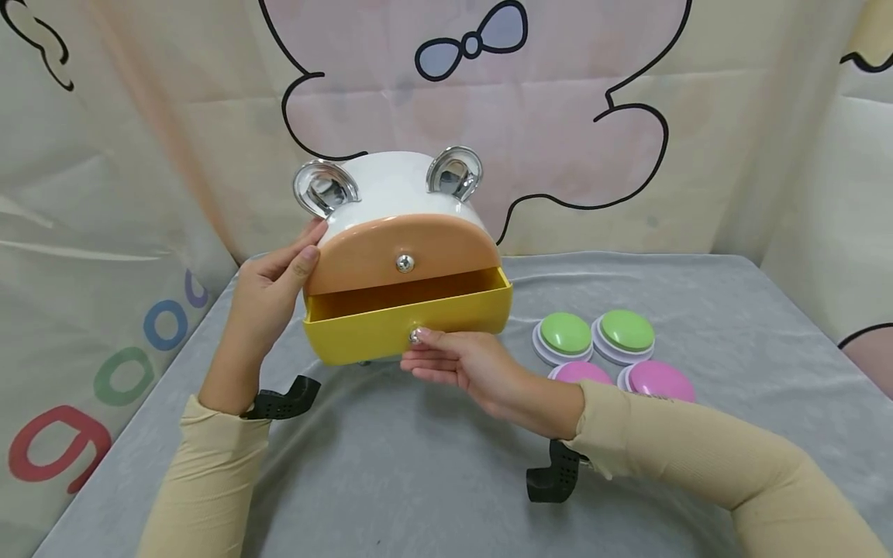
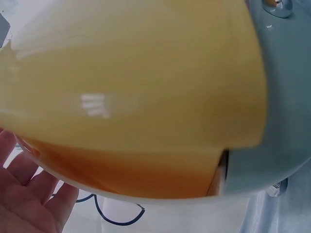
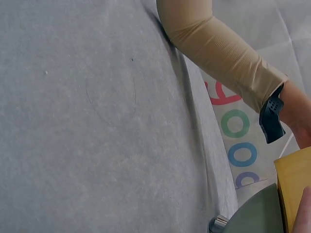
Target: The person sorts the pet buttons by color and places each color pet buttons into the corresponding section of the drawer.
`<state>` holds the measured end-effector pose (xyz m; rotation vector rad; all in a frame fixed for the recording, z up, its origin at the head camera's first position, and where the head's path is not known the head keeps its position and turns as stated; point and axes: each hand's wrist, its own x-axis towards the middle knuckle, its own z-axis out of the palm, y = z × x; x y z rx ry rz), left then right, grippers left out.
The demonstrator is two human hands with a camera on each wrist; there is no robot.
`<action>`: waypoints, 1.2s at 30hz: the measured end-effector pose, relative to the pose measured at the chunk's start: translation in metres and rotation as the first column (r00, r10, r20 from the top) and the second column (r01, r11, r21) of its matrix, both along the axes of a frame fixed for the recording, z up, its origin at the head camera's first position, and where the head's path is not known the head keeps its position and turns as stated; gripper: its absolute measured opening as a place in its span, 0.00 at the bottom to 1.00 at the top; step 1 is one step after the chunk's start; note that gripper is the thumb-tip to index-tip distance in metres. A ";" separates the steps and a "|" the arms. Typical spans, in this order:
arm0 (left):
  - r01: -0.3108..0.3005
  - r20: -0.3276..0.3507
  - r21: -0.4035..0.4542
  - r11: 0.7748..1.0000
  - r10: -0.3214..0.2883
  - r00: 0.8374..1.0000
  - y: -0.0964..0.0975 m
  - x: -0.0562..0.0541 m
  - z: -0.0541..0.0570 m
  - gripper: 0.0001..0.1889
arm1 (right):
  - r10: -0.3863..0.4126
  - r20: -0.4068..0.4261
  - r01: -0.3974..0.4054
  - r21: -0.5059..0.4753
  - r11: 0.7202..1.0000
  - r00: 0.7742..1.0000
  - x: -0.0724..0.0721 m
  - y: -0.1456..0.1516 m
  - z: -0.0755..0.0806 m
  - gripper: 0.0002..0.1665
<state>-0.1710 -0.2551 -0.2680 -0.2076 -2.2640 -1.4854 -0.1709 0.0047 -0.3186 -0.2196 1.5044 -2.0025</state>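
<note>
A small rounded drawer box with a white top (image 1: 398, 174) and silver ears (image 1: 456, 172) stands on the table. Its upper drawer front (image 1: 412, 248) is orange; the yellow lower drawer (image 1: 446, 306) is pulled part way out and shows a bare inside. My right hand (image 1: 481, 372) pinches the silver knob (image 1: 415, 336) of that drawer between thumb and forefinger. Against the box's left side, below the ear, rests my left hand (image 1: 272, 287), its fingers fairly straight. The left wrist view has the yellow drawer (image 2: 146, 82) close up, with the left fingers (image 2: 63, 201) beside the box.
Two green-topped round buttons (image 1: 628, 331) and two pink-topped ones (image 1: 659, 380) sit right of the box, partly behind my right sleeve. Grey cloth (image 1: 391, 480) covers the table. A printed curtain (image 1: 579, 139) hangs behind and along the sides.
</note>
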 end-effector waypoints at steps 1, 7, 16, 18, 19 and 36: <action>0.000 -0.004 0.000 1.000 0.000 1.000 0.000 0.000 0.000 0.20 | 0.006 0.002 -0.006 0.001 1.000 1.000 0.001 0.001 0.000 0.21; -0.015 0.016 -0.038 0.999 0.016 1.000 -0.002 0.003 0.001 0.21 | 0.031 0.010 -0.031 0.009 0.999 0.999 0.007 0.005 0.000 0.21; -0.011 0.035 -0.076 0.997 0.013 0.999 -0.005 0.004 -0.003 0.21 | 0.071 -0.006 -0.071 0.023 0.997 0.997 0.015 0.010 -0.004 0.21; -0.012 0.030 -0.083 0.997 0.015 0.999 -0.005 0.004 -0.004 0.21 | 0.075 0.000 -0.075 0.026 0.997 0.997 0.018 0.012 -0.005 0.21; -0.011 0.023 -0.081 0.997 0.013 1.000 -0.005 0.004 -0.005 0.21 | 0.078 -0.004 -0.078 0.026 0.997 0.997 0.019 0.013 -0.005 0.22; -0.027 -0.026 -0.102 0.994 0.024 0.999 -0.002 0.000 -0.002 0.20 | 0.108 -0.010 -0.107 0.020 0.994 0.994 0.040 0.022 -0.004 0.23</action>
